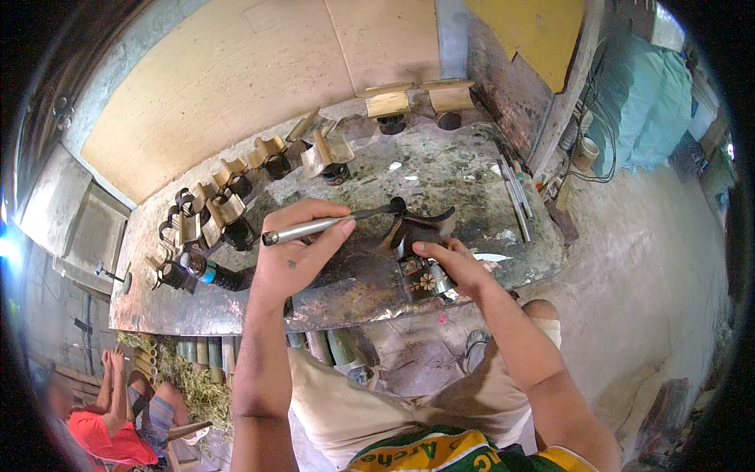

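Note:
My left hand (pixel 297 248) is closed around a thin, silver-handled brush (pixel 311 228), whose dark, rounded tip reaches the upper edge of the piece in my other hand. My right hand (pixel 456 266) grips a dark-stained bamboo piece (pixel 418 230) with a curved, flared top. Lower on this piece, a pale flower (pixel 427 282) shows against the dark side. My fingers and palm hide part of its base. Both hands are above the front part of the stained worktable (pixel 346 308).
Several half-finished bamboo pieces (pixel 234 177) line the table's left and back edges. Among them is a dark bottle with a blue label (pixel 206 269). Thin metal rods (pixel 515 197) lie at the right. Bamboo tubes (pixel 208 352) stand below, near a seated person in red (pixel 114 436).

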Tool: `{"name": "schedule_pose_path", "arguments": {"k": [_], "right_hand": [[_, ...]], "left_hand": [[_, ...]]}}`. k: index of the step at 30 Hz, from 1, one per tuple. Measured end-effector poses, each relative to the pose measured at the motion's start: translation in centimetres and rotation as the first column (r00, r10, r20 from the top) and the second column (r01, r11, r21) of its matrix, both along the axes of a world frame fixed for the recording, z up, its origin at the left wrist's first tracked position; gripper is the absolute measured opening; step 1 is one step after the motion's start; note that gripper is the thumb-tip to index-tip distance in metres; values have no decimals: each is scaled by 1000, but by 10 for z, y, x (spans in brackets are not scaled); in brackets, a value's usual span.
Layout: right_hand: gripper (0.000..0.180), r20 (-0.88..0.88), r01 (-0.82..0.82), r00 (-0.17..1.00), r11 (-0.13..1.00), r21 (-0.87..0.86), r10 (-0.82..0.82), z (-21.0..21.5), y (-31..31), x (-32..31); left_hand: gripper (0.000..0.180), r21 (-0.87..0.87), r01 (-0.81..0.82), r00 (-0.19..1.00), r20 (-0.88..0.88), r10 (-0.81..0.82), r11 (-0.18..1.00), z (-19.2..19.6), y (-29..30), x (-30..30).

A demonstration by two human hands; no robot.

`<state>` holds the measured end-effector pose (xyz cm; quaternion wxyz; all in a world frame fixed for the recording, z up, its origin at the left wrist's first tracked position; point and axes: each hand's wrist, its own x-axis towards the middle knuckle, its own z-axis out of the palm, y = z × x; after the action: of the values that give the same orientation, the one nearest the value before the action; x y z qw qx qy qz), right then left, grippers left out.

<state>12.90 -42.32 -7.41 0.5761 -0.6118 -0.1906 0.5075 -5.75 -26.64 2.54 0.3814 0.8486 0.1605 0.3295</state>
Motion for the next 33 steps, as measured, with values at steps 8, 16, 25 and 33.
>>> {"name": "schedule_pose_path", "arguments": {"k": [8,16,25,33], "right_hand": [[110,-42,21,999,997,-69,-24,-27,10,10],[114,-153,72,986,996,56,-63,-55,10,21],[62,-251,35,967,957,287,40,-72,17,28],[69,-410,21,901,929,369,142,-72,23,15]], "left_hand": [[11,-58,-9,1000,-10,8,998,-10,7,-7],[19,-44,-317,948,-4,317,947,0,25,-71],[15,178,-479,849,-155,505,860,-28,51,-116],[19,120,-504,824,-229,518,855,-70,67,-110]]}}
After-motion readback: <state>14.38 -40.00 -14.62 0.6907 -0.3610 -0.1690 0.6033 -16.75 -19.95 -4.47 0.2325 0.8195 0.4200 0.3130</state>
